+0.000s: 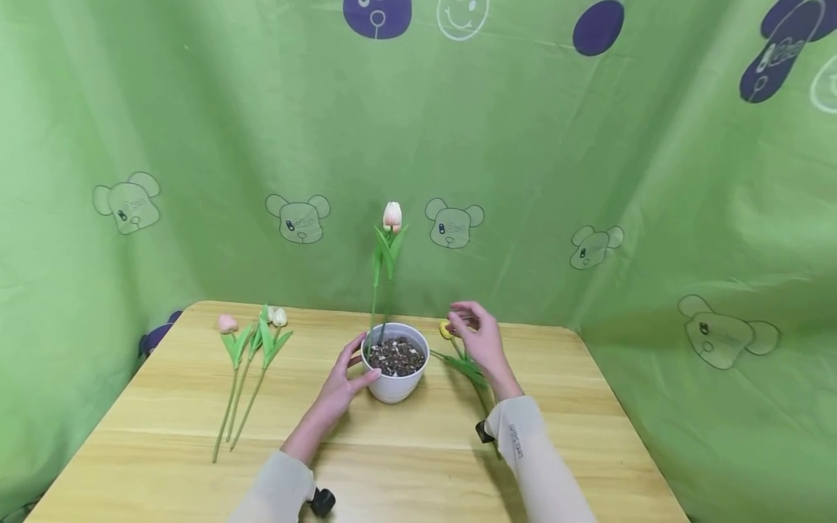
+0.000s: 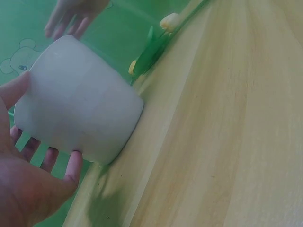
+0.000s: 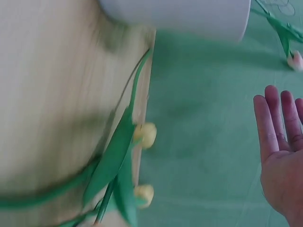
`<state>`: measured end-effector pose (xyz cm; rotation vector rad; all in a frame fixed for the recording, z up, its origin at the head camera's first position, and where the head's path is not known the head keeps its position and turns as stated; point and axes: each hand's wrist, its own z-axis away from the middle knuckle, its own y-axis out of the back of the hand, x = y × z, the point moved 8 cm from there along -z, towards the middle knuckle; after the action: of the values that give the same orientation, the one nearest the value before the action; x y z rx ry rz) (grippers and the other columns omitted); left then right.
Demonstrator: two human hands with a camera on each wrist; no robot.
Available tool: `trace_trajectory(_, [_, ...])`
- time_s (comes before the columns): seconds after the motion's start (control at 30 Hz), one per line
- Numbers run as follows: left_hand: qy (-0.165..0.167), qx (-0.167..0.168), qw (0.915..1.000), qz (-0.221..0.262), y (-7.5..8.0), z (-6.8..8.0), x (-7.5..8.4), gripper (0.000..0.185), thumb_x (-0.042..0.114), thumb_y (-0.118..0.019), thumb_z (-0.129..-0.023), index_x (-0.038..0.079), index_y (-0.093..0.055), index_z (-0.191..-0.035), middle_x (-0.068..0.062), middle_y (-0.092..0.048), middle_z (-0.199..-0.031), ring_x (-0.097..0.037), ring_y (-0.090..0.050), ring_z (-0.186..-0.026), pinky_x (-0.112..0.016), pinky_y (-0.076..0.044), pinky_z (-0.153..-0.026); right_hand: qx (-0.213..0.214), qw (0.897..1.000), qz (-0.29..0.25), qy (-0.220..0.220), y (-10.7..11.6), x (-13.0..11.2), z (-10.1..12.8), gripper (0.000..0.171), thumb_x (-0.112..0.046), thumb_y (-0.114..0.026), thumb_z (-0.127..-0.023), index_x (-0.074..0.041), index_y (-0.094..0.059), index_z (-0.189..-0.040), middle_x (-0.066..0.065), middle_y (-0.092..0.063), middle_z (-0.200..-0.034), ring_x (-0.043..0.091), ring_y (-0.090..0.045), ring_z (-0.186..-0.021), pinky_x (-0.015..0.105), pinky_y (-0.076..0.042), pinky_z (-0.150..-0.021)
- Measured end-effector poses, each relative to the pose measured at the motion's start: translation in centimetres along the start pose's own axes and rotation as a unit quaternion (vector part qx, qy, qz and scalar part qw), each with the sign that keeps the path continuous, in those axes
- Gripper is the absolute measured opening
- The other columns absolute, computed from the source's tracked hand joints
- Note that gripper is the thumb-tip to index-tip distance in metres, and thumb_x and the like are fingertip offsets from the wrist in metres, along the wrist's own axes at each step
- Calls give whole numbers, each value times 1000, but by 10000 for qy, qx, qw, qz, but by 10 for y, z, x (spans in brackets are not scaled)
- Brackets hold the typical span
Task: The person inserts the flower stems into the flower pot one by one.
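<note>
A white flower pot [image 1: 394, 388] filled with dark soil stands on the table. One pale pink tulip [image 1: 392, 216] rises upright from the soil near the pot's left side. My left hand [image 1: 340, 385] holds the pot from the left, thumb at the front rim and fingers round its side; the left wrist view shows the fingertips [image 2: 75, 163] against the wall. To the right of the pot, my right hand [image 1: 476, 335] is raised over yellow tulips [image 1: 446, 330] lying on the table. Its fingers [image 3: 267, 125] are extended and hold nothing in the right wrist view.
On the left of the wooden table [image 1: 163, 436] lie a pink tulip [image 1: 227, 324] and white tulips [image 1: 279, 317], stems toward the front. A green curtain [image 1: 366, 123] with printed bear faces hangs behind the table and along both sides.
</note>
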<state>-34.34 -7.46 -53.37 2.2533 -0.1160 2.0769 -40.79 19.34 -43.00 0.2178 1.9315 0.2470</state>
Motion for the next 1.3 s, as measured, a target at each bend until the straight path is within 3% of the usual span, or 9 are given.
trace_trajectory(0.23, [18,23,10000,11,5,0,1,85,25,-78,-91,33,-32,-162,-8,-27,-170,-40,-35,-150,-72,-29,-118,118,9995,134,-276,29,19,16,31,-16,-65,-103,1,-63,-128,29,-67,-115,14,-73,-88,28,-64,-84])
trace_trajectory(0.5, [-2,-3,10000,58,5,-1,0,85,23,-77,-92,31,-31,-162,-10,-26,-171,-41,-34,-150,-69,-33,-117,128,9994,14,-336,37,38,21,34,-16,-65,-102,5,-61,-129,31,-66,-118,19,-74,-90,29,-64,-85])
trace_trajectory(0.63, [6,-24,10000,42,4,-1,0,85,24,-77,-92,31,-31,-163,-10,-25,-171,-41,-34,-150,-70,-33,-117,46,9989,69,-467,31,52,21,32,-12,-67,-101,4,-62,-129,28,-67,-117,19,-72,-92,30,-64,-86])
trace_trajectory(0.9, [3,-38,10000,20,1,0,-1,85,25,-77,-92,32,-32,-162,-9,-25,-171,-41,-35,-149,-73,-28,-118,-252,9928,999,-616,10,78,16,28,-7,-71,-96,2,-68,-123,16,-72,-114,23,-66,-105,34,-54,-101])
trace_trajectory(1.03, [-4,-29,10000,68,-1,1,-1,84,24,-77,-92,32,-32,-162,-9,-26,-171,-41,-35,-149,-71,-31,-117,-477,9879,1289,-715,-1,93,13,29,-6,-73,-94,2,-70,-121,16,-73,-112,27,-68,-104,38,-56,-99])
trace_trajectory(1.3, [-1,-28,10000,49,0,0,-1,84,25,-78,-92,34,-33,-162,-9,-26,-170,-41,-35,-149,-70,-32,-117,-796,9788,1804,-555,-16,104,6,22,-1,-77,-89,5,-74,-110,15,-76,-99,23,-71,-89,33,-60,-85])
